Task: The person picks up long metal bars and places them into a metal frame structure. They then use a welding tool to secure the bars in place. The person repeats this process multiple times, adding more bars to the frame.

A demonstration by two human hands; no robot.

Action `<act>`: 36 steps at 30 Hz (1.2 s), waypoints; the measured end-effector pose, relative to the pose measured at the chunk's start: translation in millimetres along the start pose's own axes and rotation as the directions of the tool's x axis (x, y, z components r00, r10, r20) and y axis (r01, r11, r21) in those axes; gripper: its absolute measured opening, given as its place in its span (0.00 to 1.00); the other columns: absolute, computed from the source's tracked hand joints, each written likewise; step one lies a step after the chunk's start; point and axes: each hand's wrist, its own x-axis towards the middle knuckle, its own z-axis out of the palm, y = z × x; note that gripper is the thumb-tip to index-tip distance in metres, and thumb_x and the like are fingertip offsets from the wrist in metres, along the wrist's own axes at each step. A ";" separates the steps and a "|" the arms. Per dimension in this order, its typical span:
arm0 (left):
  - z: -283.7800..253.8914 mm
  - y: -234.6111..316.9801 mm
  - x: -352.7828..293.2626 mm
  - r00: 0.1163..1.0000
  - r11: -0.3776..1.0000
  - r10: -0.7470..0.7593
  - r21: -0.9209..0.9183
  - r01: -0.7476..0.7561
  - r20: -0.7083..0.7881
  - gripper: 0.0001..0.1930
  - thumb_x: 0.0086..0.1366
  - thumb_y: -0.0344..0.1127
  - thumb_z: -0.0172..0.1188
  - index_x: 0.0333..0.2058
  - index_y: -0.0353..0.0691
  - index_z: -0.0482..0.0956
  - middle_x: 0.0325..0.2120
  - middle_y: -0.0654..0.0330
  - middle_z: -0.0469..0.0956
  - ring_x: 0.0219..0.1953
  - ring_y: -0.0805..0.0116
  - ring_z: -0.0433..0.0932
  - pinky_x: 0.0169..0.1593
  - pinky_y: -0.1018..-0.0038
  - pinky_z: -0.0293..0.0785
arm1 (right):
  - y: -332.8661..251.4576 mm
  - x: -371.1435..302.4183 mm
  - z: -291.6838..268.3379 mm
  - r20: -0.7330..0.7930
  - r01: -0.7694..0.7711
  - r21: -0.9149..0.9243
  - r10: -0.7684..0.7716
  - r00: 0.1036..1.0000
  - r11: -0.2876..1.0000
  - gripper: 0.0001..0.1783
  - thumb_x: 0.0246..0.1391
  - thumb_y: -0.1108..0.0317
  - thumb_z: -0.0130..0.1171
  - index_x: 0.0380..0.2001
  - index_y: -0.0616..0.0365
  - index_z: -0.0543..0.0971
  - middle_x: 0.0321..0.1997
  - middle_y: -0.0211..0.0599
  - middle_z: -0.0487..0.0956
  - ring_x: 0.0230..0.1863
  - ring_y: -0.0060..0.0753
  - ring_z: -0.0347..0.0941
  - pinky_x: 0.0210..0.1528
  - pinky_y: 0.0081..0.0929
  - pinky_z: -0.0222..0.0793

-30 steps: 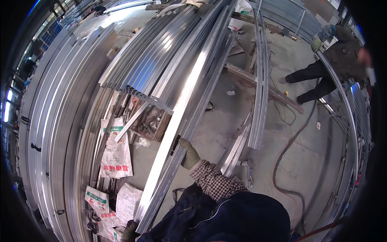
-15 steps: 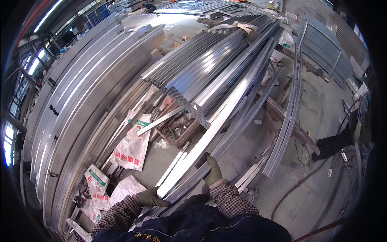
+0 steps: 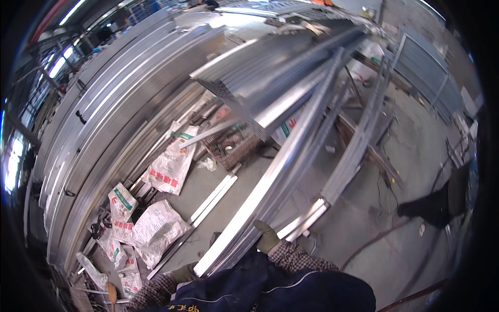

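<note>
Both my hands wear olive-green gloves and hold a bundle of long silver metal profiles (image 3: 270, 177) near my body. My left hand (image 3: 185, 272) is closed on the left side of its near end, partly hidden by the sleeve and my dark jacket. Against the bundle's right side is my right hand (image 3: 267, 237), its fingers curled around the edge and mostly hidden. The profiles run away from me toward the far right, beside a stack of ribbed metal profiles (image 3: 254, 78). The picture is smeared by motion.
More long profiles (image 3: 119, 104) are piled along the left. White printed sacks (image 3: 160, 229) and a brown crate of metal parts (image 3: 236, 151) lie between. To the right are another profile bundle (image 3: 358, 145), a dark cloth (image 3: 434, 203) and a hose (image 3: 358, 252) on the floor.
The held bundle's near end has come closer to my body, and a gap has opened between it and the ribbed stack. My hands are lower in view.
</note>
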 end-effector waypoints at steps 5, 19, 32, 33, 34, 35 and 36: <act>70.9 -0.4 -20.3 0.996 0.997 -0.072 -0.008 0.072 -0.047 0.45 0.62 0.45 0.80 0.71 0.35 0.69 0.65 0.54 0.77 0.65 0.67 0.73 0.70 0.66 0.68 | 19.7 -58.1 -23.7 -0.052 0.026 -0.086 -0.030 0.998 0.996 0.33 0.63 0.51 0.70 0.65 0.56 0.77 0.66 0.46 0.80 0.68 0.53 0.74 0.74 0.57 0.67; 171.1 -34.1 -100.4 0.965 0.979 -0.159 -0.158 0.127 -0.210 0.37 0.66 0.43 0.77 0.68 0.34 0.73 0.58 0.55 0.83 0.57 0.69 0.79 0.64 0.65 0.75 | -138.1 -66.5 22.1 -0.193 0.536 -0.386 -0.634 0.749 0.751 0.55 0.66 0.21 0.42 0.79 0.54 0.60 0.77 0.49 0.66 0.74 0.54 0.64 0.76 0.51 0.62; 220.3 -148.0 -180.6 0.889 0.875 -0.325 0.253 0.412 -0.323 0.45 0.59 0.59 0.76 0.65 0.32 0.74 0.50 0.38 0.86 0.56 0.47 0.85 0.60 0.61 0.79 | -78.5 -72.1 22.0 -0.116 0.524 -0.335 -0.587 0.801 0.783 0.45 0.68 0.22 0.41 0.57 0.54 0.79 0.47 0.42 0.83 0.47 0.45 0.82 0.51 0.45 0.82; 231.7 -156.0 -190.0 0.861 0.865 -0.340 0.232 0.444 -0.380 0.44 0.59 0.58 0.76 0.65 0.32 0.74 0.50 0.39 0.86 0.56 0.46 0.85 0.60 0.60 0.79 | -65.0 -78.8 18.7 -0.136 0.526 -0.378 -0.608 0.782 0.762 0.47 0.67 0.20 0.39 0.58 0.54 0.78 0.48 0.43 0.83 0.47 0.46 0.82 0.53 0.44 0.81; 245.9 -162.2 -201.4 0.819 0.839 -0.389 0.204 0.504 -0.422 0.43 0.60 0.57 0.75 0.65 0.32 0.74 0.51 0.39 0.86 0.56 0.46 0.85 0.60 0.59 0.79 | -52.4 -86.3 14.6 -0.142 0.528 -0.432 -0.633 0.761 0.731 0.48 0.67 0.19 0.38 0.59 0.54 0.78 0.49 0.43 0.83 0.47 0.46 0.82 0.55 0.43 0.81; 258.2 -169.5 -215.3 0.781 0.851 -0.463 0.036 0.524 -0.419 0.40 0.62 0.54 0.73 0.65 0.34 0.74 0.53 0.41 0.85 0.57 0.45 0.84 0.61 0.57 0.78 | -42.8 -95.6 10.0 -0.163 0.471 -0.413 -0.572 0.804 0.780 0.47 0.67 0.19 0.37 0.59 0.51 0.78 0.48 0.42 0.83 0.48 0.46 0.82 0.55 0.43 0.81; 273.1 -178.6 -220.0 0.760 0.825 -0.497 0.046 0.564 -0.419 0.38 0.63 0.53 0.72 0.65 0.35 0.74 0.54 0.42 0.84 0.58 0.46 0.84 0.62 0.57 0.78 | -28.5 -99.0 4.1 -0.295 0.485 -0.421 -0.622 0.726 0.766 0.45 0.67 0.21 0.39 0.59 0.49 0.78 0.49 0.42 0.83 0.49 0.46 0.81 0.55 0.45 0.80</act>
